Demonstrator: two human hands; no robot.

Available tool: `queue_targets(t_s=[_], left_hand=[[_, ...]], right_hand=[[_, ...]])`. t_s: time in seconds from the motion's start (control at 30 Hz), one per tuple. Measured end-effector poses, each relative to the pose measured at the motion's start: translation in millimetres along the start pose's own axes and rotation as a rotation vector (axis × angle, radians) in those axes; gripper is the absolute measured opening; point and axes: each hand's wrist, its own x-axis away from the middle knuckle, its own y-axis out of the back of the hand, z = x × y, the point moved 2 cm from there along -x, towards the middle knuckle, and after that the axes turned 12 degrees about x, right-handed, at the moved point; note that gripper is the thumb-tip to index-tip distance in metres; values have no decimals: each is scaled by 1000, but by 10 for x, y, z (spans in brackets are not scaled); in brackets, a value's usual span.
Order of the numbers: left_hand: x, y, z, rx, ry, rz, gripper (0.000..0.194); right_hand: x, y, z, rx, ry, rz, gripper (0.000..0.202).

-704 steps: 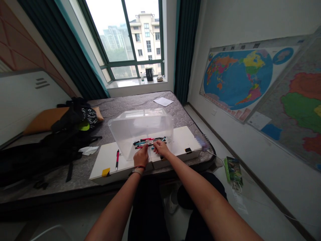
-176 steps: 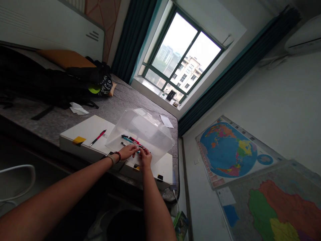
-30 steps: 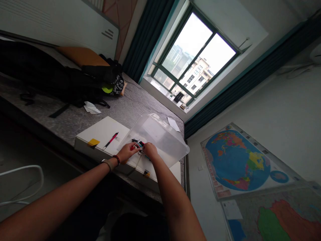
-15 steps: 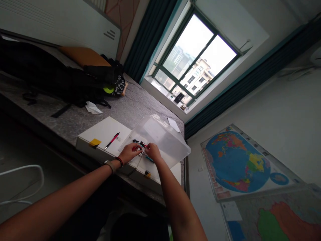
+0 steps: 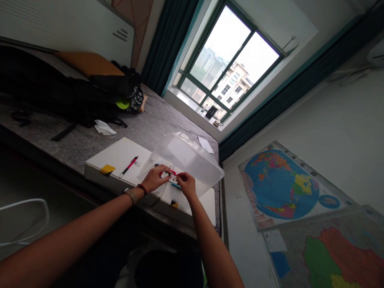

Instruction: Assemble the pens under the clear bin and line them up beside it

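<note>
Over a clear plastic container (image 5: 201, 170), my left hand (image 5: 155, 178) and my right hand (image 5: 186, 183) are close together. Fingers of both are pinched around small thin parts, some red, too small to name. Several pens and small pieces (image 5: 175, 185) lie beneath and between the hands. A red and black pen (image 5: 129, 167) rests on the white box (image 5: 115, 154) to the left. The container sits across that box and a second white box (image 5: 207, 204) at the right.
Black bags (image 5: 66, 96), a crumpled white paper (image 5: 104, 127) and an orange-brown folder (image 5: 90, 64) lie on the grey mattress (image 5: 162, 116). Another white paper (image 5: 205, 145) is behind the container. Maps (image 5: 282, 184) hang on the right wall.
The view has shifted slightly. My right hand has drawn a little away from my left, and the fingers of both have changed position over the small parts.
</note>
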Motion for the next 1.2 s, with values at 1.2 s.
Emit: queue_targets(t_s=[1.2], left_hand=[[-55,-130,341,161,212,-215,35]], right_hand=[[118,-245,-393,-167,-267,-174,21]])
